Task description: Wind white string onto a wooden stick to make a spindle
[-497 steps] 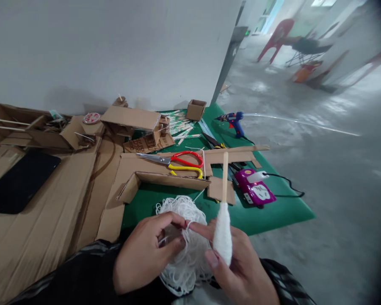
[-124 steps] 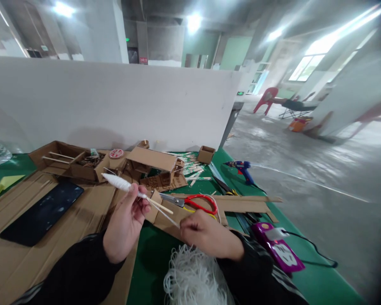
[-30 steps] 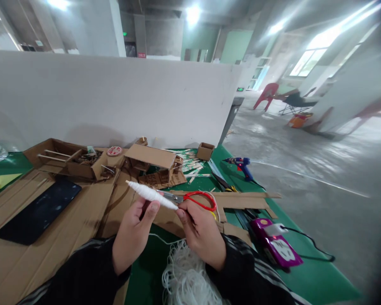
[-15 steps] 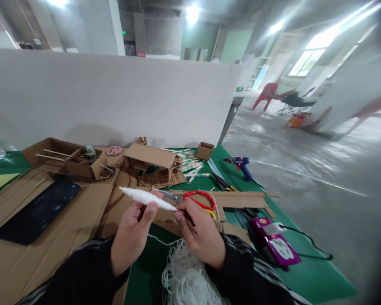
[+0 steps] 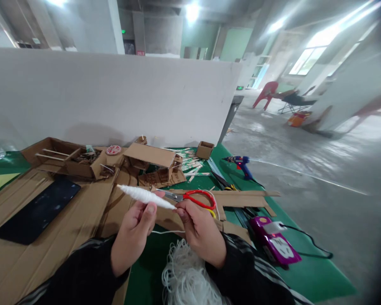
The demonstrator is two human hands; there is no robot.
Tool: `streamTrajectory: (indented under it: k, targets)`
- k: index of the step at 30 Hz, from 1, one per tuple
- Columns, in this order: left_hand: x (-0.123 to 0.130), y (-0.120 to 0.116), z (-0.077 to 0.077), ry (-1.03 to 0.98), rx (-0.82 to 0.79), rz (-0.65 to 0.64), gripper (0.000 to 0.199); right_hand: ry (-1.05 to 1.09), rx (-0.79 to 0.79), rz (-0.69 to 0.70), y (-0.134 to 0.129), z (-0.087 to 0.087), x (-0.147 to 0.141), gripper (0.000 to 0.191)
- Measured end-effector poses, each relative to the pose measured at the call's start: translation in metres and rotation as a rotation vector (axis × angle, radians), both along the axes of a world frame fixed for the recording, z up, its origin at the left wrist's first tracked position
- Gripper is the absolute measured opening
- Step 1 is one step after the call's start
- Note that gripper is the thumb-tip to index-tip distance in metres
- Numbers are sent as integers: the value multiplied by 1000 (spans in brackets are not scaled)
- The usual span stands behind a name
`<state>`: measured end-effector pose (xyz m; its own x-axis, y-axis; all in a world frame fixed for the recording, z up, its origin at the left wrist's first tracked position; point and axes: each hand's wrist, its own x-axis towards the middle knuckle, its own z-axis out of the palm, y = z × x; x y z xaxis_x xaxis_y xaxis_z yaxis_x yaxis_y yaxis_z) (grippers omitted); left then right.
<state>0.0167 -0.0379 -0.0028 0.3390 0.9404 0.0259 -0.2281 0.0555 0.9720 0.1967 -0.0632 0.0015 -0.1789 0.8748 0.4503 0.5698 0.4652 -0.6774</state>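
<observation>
A white spindle-shaped winding of string [image 5: 142, 195], thick in the middle and tapered at both ends, is held up between my hands. My left hand [image 5: 135, 228] is closed round its middle, thumb on the near side. At the right tip, my right hand [image 5: 200, 226] pinches the tapered end. A white strand [image 5: 167, 231] stretches between the hands below it. Beneath my right hand lies a loose heap of white string [image 5: 187, 275]. Red-handled scissors [image 5: 199, 199] rest just beyond my right hand, their blades partly behind the winding.
Cardboard boxes [image 5: 152, 154] and thin sticks [image 5: 193, 163] stand along the back by a white partition [image 5: 114, 93]. A black phone-like slab [image 5: 38, 212] lies at left on cardboard. To the right are a blue glue gun [image 5: 241, 165] and a purple power unit [image 5: 273, 241] with a cord.
The winding's left tip has shifted slightly up and left. The loose strand now runs nearly straight between my hands instead of drooping to the heap.
</observation>
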Motion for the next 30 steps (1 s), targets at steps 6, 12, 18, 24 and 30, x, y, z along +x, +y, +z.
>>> streamTrajectory:
  k: [6,12,18,24,30]
  targets:
    - [-1,-1,-1,-55,13,-13,38,81,-92,-14,-6,0,-2,8]
    - [-1,2,-2,-95,-8,-42,38,5,58,-70,-2,1,1,11]
    - [0,2,-1,-87,-6,-5,38,44,-13,-51,-4,3,-1,5]
    - [0,0,-4,-62,-10,-11,40,-3,43,-47,-2,3,0,8]
    - [0,-2,-4,-53,-19,-27,42,-6,-7,-11,-2,0,1,10]
